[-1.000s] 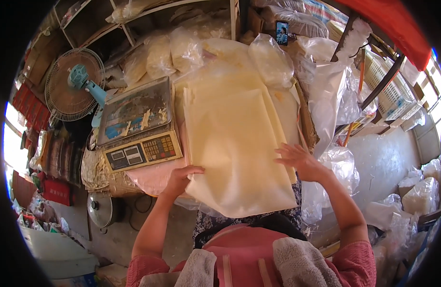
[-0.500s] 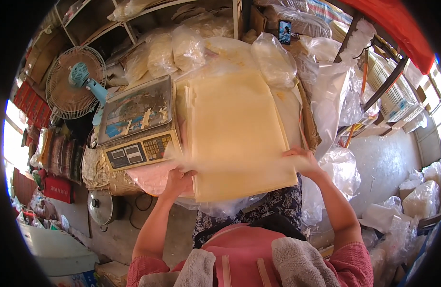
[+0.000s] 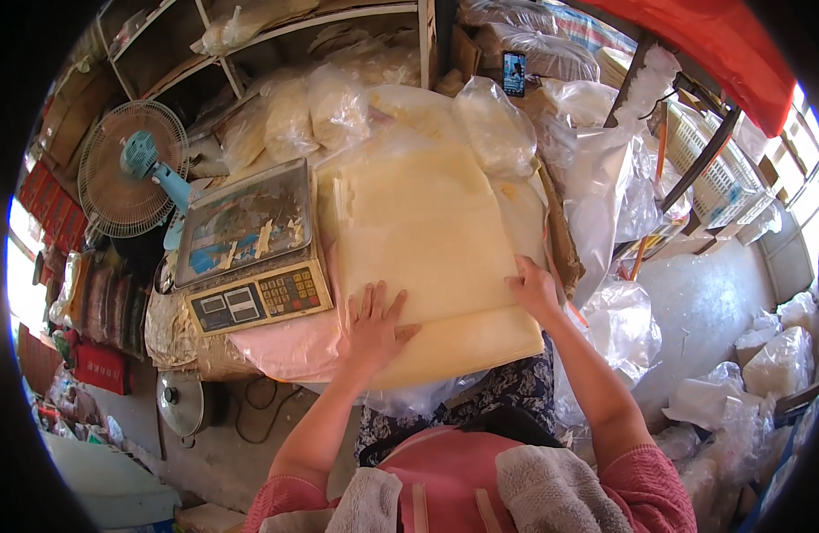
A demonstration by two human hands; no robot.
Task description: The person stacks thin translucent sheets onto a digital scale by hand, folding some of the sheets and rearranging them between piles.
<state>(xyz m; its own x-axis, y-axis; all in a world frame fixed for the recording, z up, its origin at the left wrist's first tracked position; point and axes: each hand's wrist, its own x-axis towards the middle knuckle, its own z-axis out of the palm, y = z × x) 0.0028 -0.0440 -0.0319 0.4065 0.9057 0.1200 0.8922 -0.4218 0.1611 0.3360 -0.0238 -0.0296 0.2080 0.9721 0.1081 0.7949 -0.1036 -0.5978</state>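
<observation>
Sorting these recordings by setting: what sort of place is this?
Probably a small packing workshop: a digital scale sits beside layered pale yellow sheets, with filled clear plastic bags behind them.

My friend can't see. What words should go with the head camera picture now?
A person's left hand spreads over the near left side of a stack of yellowish sheets, while the right hand is at its right edge. To the left are a scale and a fan; plastic bags lie beyond.
</observation>
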